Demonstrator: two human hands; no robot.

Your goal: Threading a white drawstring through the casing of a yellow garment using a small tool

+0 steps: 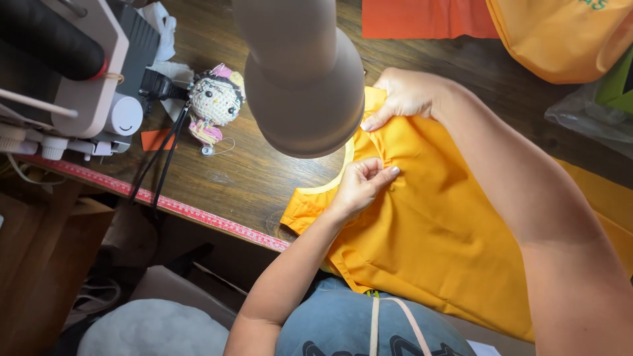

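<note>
Seen from above, a person's two bare hands work an orange garment spread over the right part of a dark wooden table, its lower end hanging off the near edge toward the person's lap. The left hand has its grip closed, thumb and fingertips pinching a small fold of the cloth just beside the pale yellow curved edge of the garment. The right hand lies farther from the person, at the cloth's top corner, fingers curled down and gripping the fabric there. The two hands are near each other, the right one up and slightly to the right of the left, with the curved edge running between them. A round lamp head hangs just left of both hands. Well to the left stand a sewing machine and a small crocheted doll; a red measuring tape lines the table's near edge.
</note>
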